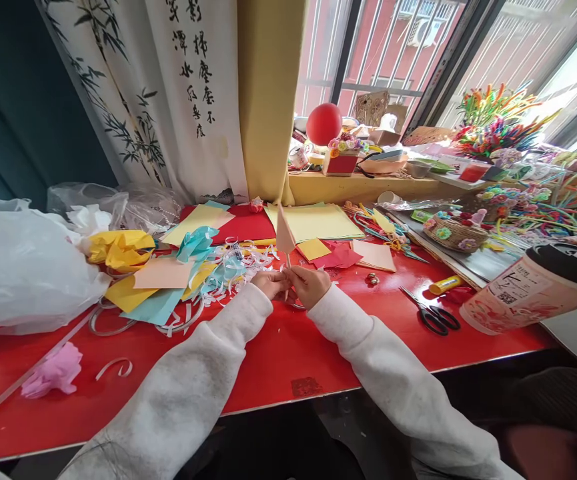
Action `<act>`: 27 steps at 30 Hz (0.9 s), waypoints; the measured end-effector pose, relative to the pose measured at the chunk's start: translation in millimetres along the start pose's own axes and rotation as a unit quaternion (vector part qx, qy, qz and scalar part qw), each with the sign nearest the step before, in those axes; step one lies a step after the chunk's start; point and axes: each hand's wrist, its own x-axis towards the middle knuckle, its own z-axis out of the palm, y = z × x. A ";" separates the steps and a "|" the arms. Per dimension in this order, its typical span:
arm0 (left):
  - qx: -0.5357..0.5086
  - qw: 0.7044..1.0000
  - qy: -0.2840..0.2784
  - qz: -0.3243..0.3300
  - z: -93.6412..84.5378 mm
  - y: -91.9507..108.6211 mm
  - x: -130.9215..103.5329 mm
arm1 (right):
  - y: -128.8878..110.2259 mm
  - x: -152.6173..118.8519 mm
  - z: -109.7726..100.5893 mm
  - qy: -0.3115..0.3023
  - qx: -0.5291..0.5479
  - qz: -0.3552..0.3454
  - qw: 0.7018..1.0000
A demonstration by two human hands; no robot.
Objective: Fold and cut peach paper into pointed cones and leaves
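Note:
A folded peach paper piece [284,231] stands upright above my fingers, tapering to a narrow stem at the bottom. My left hand [271,284] is closed around the lower part of that stem. Just beside it, my right hand [309,285] pinches the stem a little higher, and the two hands touch or nearly touch. The fingers partly hide the stem's lower end. Behind the hands lie a yellow paper square [313,249], red paper pieces [339,256] and a stack of peach squares [375,255].
Black scissors [431,315] and a yellow glue stick [445,285] lie right, near a tilted drink cup [523,293]. Paper shreds [228,270], coloured sheets [154,305] and a white plastic bag [28,267] occupy the left. A pink crumpled paper [54,371] lies front left on the red table [278,360].

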 end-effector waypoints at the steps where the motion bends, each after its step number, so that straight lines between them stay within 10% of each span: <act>1: 0.017 1.000 0.002 0.004 -0.5 0.3 0.3 | 0.2 0.5 -0.1 0.007 -0.020 0.001 1.000; 9: 0.267 0.961 0.015 0.069 -3.0 4.5 -2.9 | 8.2 9.4 -2.1 0.026 -0.041 0.020 0.999; 14: 0.541 0.806 0.086 0.223 -6.8 8.9 -10.7 | 26.3 20.5 -5.7 -0.093 0.294 0.192 0.932; 20: 0.621 0.609 0.095 0.484 -6.9 2.5 -7.6 | 22.3 19.8 -10.0 -0.210 0.453 0.230 0.836; 24: 0.603 0.570 0.110 0.547 -8.3 3.0 -7.8 | 18.7 18.6 -14.6 -0.236 0.544 0.238 0.769; 27: 0.584 0.573 0.105 0.565 -9.1 4.8 -9.3 | 19.6 18.3 -15.9 -0.252 0.539 0.218 0.774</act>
